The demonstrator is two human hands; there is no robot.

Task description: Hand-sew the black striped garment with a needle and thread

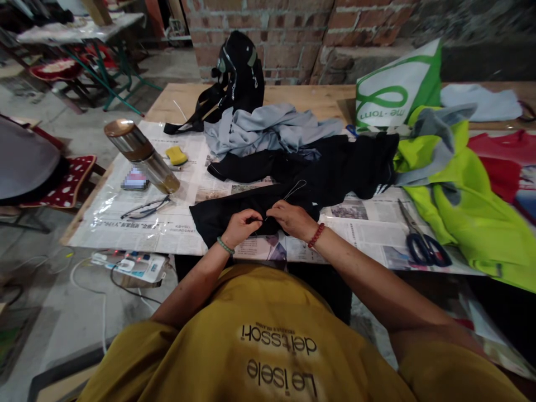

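A black garment (243, 204) lies across the near part of the table, with one long leg or sleeve stretched toward the left. Over its edge my left hand (242, 228) is closed, thumb and forefinger pinched together; what sits between them is too small to make out. Close beside it, my right hand (291, 219) is also pinched shut. A thin pale thread (296, 190) rises from its fingers in a narrow loop above the black cloth. The two sets of fingertips nearly meet over the fabric.
Dark-handled scissors (422, 245) lie right, beside a neon yellow garment (473, 195). Left are glasses (146, 207), a steel flask (144, 159), a phone (134, 178) and a yellow sponge (176, 156). Behind are grey cloth (268, 131), a black backpack (243, 72) and a green-white bag (397, 89).
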